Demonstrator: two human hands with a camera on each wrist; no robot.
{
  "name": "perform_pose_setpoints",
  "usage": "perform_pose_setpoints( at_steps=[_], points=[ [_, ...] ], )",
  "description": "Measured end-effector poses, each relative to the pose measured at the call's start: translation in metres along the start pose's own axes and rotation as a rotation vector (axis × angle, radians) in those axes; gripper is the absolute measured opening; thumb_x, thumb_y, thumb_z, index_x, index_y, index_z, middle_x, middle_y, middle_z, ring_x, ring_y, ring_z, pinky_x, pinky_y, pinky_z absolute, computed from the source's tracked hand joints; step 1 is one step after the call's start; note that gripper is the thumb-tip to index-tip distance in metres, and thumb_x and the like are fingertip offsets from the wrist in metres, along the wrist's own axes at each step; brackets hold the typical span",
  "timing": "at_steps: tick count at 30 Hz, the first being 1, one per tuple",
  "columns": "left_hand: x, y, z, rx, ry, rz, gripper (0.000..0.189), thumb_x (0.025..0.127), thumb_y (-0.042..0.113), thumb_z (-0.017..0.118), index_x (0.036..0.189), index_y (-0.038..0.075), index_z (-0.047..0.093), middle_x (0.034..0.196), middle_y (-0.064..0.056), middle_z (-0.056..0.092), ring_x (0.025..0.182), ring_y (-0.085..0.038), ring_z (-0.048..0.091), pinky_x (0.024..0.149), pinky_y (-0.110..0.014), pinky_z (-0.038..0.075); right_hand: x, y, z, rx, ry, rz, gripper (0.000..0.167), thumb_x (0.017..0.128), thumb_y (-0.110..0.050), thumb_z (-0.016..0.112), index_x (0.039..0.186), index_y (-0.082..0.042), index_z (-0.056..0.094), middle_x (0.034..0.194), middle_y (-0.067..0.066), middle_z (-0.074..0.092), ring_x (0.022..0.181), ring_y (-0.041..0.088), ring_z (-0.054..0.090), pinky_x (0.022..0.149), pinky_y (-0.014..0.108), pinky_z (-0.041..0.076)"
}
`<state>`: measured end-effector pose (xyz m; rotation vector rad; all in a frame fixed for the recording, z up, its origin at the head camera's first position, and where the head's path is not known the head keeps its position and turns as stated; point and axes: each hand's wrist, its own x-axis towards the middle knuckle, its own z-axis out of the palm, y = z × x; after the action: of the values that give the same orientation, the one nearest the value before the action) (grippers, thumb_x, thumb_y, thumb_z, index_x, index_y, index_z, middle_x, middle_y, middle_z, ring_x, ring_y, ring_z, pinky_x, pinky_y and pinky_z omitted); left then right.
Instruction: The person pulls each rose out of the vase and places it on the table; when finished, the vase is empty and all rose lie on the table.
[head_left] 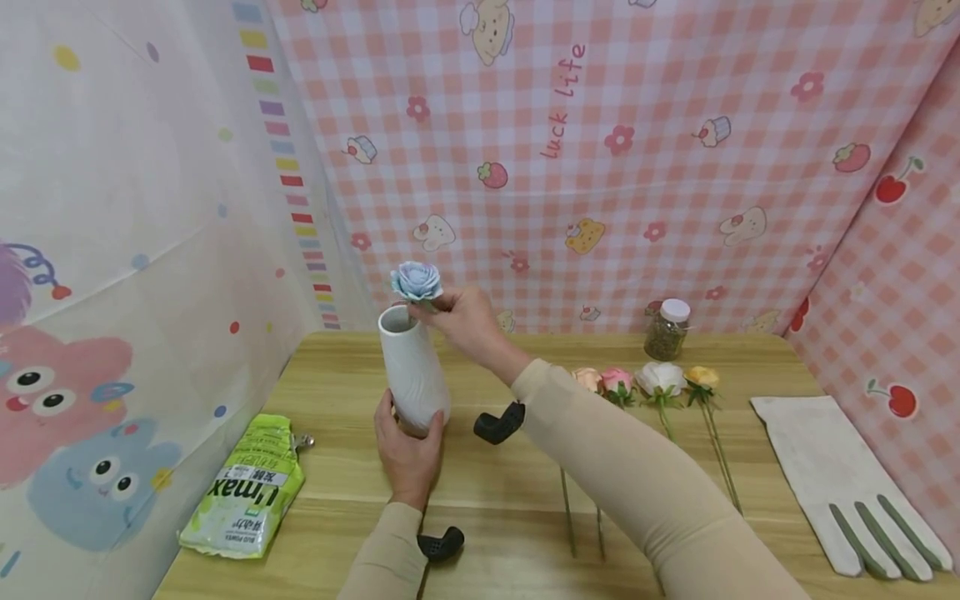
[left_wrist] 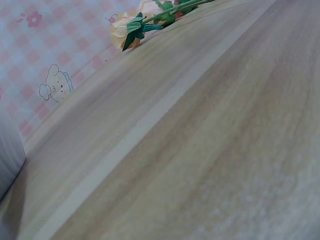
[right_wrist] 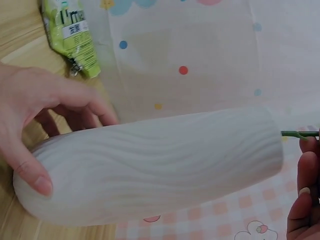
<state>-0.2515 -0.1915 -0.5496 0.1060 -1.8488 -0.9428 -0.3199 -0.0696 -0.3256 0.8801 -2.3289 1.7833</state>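
A white vase [head_left: 415,367] with a wavy ribbed surface stands on the wooden table, its mouth towards the top. My left hand [head_left: 408,450] grips it low down, thumb on one side and fingers on the other, as the right wrist view shows on the vase [right_wrist: 150,165]. Just above the rim, my right hand [head_left: 468,321] pinches a pale blue artificial rose [head_left: 417,282] below its bloom. In the right wrist view, its green stem [right_wrist: 300,133] runs into the vase mouth. The stem's lower end is hidden inside.
Several artificial flowers lie to the right, among them a white one [head_left: 661,379] and a yellow one [head_left: 702,377]. A lidded jar [head_left: 667,332] stands behind them. White gloves [head_left: 840,475] lie at far right, a green bag [head_left: 247,492] at left. A patterned cloth [head_left: 637,192] hangs behind.
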Motion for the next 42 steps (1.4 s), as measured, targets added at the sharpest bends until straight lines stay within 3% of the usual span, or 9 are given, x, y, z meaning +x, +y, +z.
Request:
perform_pose_setpoints(
  at_steps=[4,10,13,18,23,33,38,42],
  points=[
    [0.000,0.001,0.000,0.003,-0.003,-0.007,0.084,0.069,0.027,0.085,0.138,0.003,0.045,0.127,-0.015,0.053,0.116,-0.028,0.052,0.087,-0.047,0.048,0.000,-0.003,-0.006,0.102,0.040,0.012,0.021,0.086,-0.020,0.073,0.103,-0.006,0.075,0.107,0.004,0.071,0.101,0.009,0.065,0.080,0.027,0.054],
    [0.000,0.001,0.000,0.004,-0.002,-0.017,0.083,0.069,0.027,0.085,0.137,0.002,0.045,0.127,-0.015,0.053,0.115,-0.029,0.052,0.088,-0.047,0.047,0.001,-0.003,-0.023,0.165,0.135,-0.061,0.020,0.085,-0.015,0.074,0.098,0.000,0.075,0.088,0.009,0.073,0.081,0.020,0.070,0.074,0.030,0.056],
    [0.000,0.001,0.001,0.009,-0.006,-0.021,0.084,0.069,0.028,0.084,0.138,0.001,0.044,0.128,-0.015,0.053,0.115,-0.028,0.052,0.088,-0.046,0.048,0.000,-0.002,-0.033,0.238,0.175,-0.111,0.020,0.085,-0.012,0.073,0.099,0.003,0.073,0.087,0.012,0.073,0.077,0.029,0.069,0.073,0.034,0.056],
    [-0.001,0.001,0.001,0.008,-0.005,-0.017,0.084,0.069,0.028,0.084,0.137,0.001,0.045,0.127,-0.016,0.053,0.114,-0.029,0.052,0.087,-0.046,0.048,-0.007,-0.005,-0.054,0.299,0.241,-0.127,0.022,0.088,-0.012,0.070,0.105,0.003,0.070,0.093,0.010,0.072,0.075,0.024,0.069,0.073,0.038,0.055],
    [-0.001,-0.001,0.001,0.012,-0.001,-0.022,0.084,0.069,0.028,0.084,0.138,0.001,0.044,0.127,-0.015,0.053,0.115,-0.029,0.052,0.088,-0.045,0.048,-0.014,-0.005,-0.076,0.340,0.301,-0.128,0.026,0.091,-0.019,0.066,0.106,0.002,0.066,0.088,0.007,0.071,0.077,0.020,0.068,0.071,0.036,0.053],
    [0.001,0.003,0.000,0.000,-0.012,-0.025,0.084,0.069,0.025,0.085,0.137,0.000,0.044,0.127,-0.016,0.053,0.115,-0.029,0.052,0.088,-0.046,0.047,-0.038,-0.005,-0.129,0.636,0.460,-0.166,0.023,0.096,-0.020,0.058,0.108,0.000,0.058,0.091,0.019,0.070,0.073,0.022,0.070,0.062,0.027,0.055],
    [0.001,0.003,0.000,0.001,-0.013,-0.022,0.084,0.069,0.025,0.085,0.137,-0.001,0.044,0.126,-0.017,0.053,0.115,-0.029,0.051,0.088,-0.046,0.047,-0.052,0.005,-0.143,0.605,0.485,-0.109,0.024,0.096,-0.021,0.059,0.108,-0.001,0.058,0.087,0.017,0.070,0.066,0.020,0.068,0.060,0.028,0.056],
    [0.000,0.002,0.000,-0.001,-0.011,-0.020,0.084,0.070,0.026,0.084,0.138,0.000,0.043,0.126,-0.017,0.052,0.115,-0.029,0.051,0.088,-0.046,0.048,-0.068,0.029,-0.136,0.512,0.424,0.036,0.025,0.095,-0.021,0.062,0.110,-0.002,0.059,0.089,0.016,0.069,0.068,0.018,0.067,0.062,0.029,0.056]
  ],
)
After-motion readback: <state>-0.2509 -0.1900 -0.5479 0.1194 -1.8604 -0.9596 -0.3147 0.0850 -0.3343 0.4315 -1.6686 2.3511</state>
